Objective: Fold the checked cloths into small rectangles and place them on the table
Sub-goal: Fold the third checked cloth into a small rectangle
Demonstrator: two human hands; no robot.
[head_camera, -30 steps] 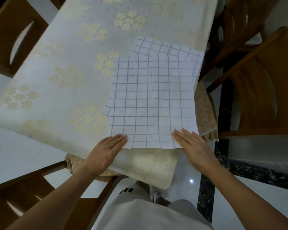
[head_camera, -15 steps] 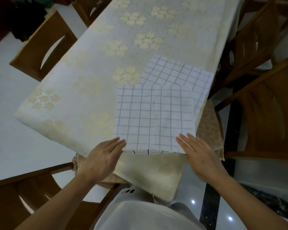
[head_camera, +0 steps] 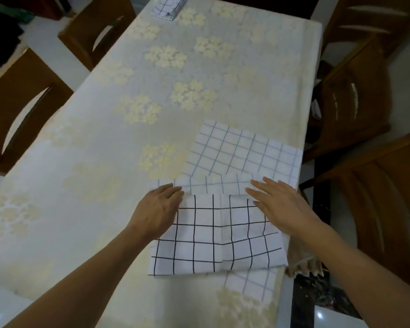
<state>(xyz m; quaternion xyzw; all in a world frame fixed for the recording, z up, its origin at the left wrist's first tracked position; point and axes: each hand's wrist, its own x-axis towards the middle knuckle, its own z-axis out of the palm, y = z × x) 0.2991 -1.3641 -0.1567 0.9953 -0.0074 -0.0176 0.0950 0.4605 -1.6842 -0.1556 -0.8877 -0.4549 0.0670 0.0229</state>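
Observation:
A white checked cloth [head_camera: 219,233] lies at the table's near right corner, its near half folded over so that bold black lines face up. My left hand [head_camera: 156,207] rests flat on the left end of the folded edge. On the right end my right hand [head_camera: 279,204] presses with straight fingers. A second checked cloth [head_camera: 244,150] lies spread underneath, sticking out beyond the hands and at the near edge [head_camera: 251,285]. A small folded checked cloth [head_camera: 167,7] sits at the far end of the table.
The table [head_camera: 104,150] wears a pale cloth with yellow flower clusters. Wooden chairs stand on the left [head_camera: 21,95] and on the right [head_camera: 369,181]. A cushion's fringe [head_camera: 303,266] hangs by the near right corner. The floor is glossy tile.
Both hands moved away from me across the table, carrying the top cloth's near edge over itself. The bold-lined side now faces up. The camera view tilted up the table.

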